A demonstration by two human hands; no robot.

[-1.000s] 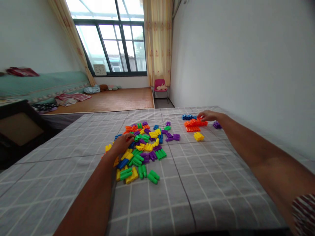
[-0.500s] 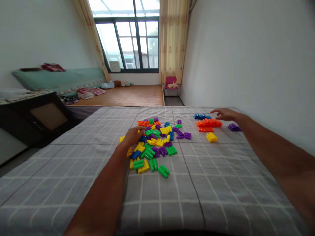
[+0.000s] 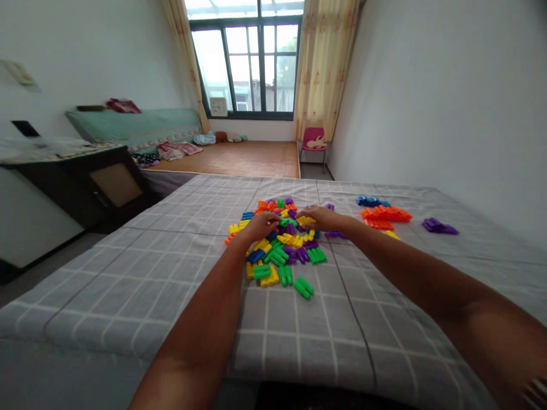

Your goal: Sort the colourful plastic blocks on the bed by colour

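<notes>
A loose pile of plastic toy blocks in green, yellow, purple, orange and blue lies on the grey checked cloth [image 3: 205, 250]. My left hand [image 3: 260, 225] is over the pile's left part, with fingers curled together; what they hold, if anything, is too small to make out. At the pile's upper right, my right hand [image 3: 322, 217] has its fingers closed on a yellow block [image 3: 305, 221]. Nearest me lies a green block [image 3: 303, 287], with another green block [image 3: 316, 255] farther up. Some blocks are hidden beneath both hands.
Sorted groups lie to the right: blue blocks [image 3: 371, 201], a row of orange blocks [image 3: 387, 213] and purple blocks [image 3: 439, 226]. My right forearm partly covers a yellow piece [image 3: 392, 234]. Beyond are a bed [image 3: 252, 156], a pink chair [image 3: 314, 139] and a dark cabinet [image 3: 111, 182].
My right hand has moved left from beside the blue group to the pile and onto a yellow block. My left hand has shifted slightly right within the pile. The view has turned a little left.
</notes>
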